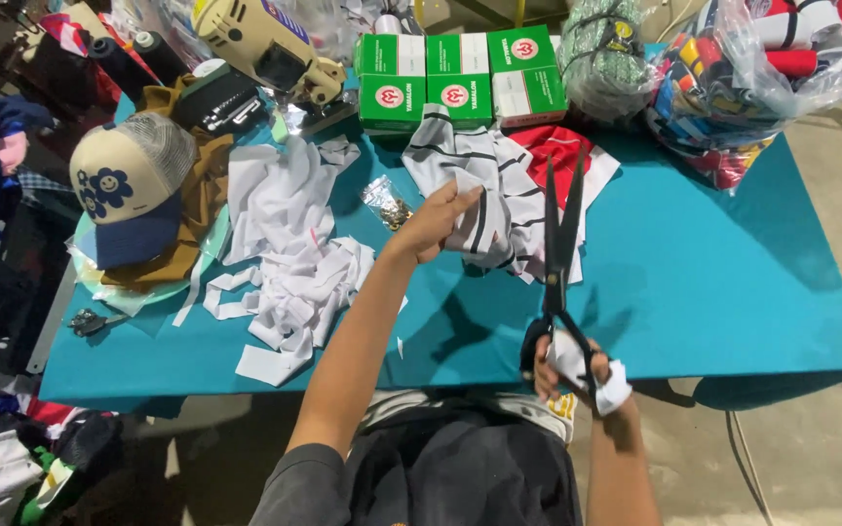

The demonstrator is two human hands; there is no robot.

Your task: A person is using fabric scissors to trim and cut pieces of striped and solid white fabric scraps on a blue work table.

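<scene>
My left hand (pixel 433 220) grips the edge of a white cloth with dark stripes (pixel 479 185) that lies on the teal table (pixel 713 282). My right hand (pixel 577 370), wrapped in white bandage strips, holds a pair of large black scissors (pixel 557 244) by the handles. The blades stand slightly apart and point away from me, just right of the striped cloth. A red cloth (pixel 562 146) lies under the striped one.
A heap of white fabric strips (pixel 294 263) lies at the left. A cap with a flower print (pixel 129 190) rests on brown cloth. Green boxes (pixel 455 78), a cutting machine (pixel 265 44), a small packet (pixel 387 203) and bags of materials (pixel 762 68) line the far edge.
</scene>
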